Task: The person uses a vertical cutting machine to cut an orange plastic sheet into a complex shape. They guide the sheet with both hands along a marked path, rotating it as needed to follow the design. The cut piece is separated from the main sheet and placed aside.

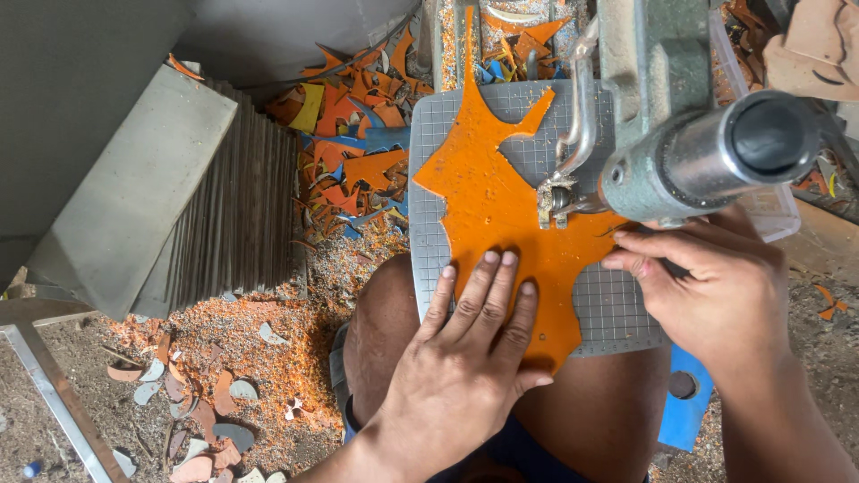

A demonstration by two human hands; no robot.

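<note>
The left hand (465, 358) lies flat, palm down, fingers (488, 286) stretched out and close together, pressing on the near part of an orange sheet (492, 206) with a jagged, cut-out outline. It grips nothing; it only bears down. The sheet rests on a grey gridded table (617, 313) of a green cutting machine (662, 134), and it runs away from those fingertips, past the blade area, to a long point far beyond them. The right hand (716, 286) sits on the sheet's other edge, its fingers bent and drawn together, fingertips touching the orange surface just below the blade foot (550, 201); whether they pinch the edge or merely press it, I cannot tell. The blade foot stands between the two hands, a little beyond the left fingertips. Left of the left hand, on the floor, lie orange sawdust (268, 349) and pale offcuts (201, 420). Further off, beyond the fingers, a heap of orange and blue scraps (349, 143) sits beside a stack of grey sheets (233, 215) standing on edge.
</note>
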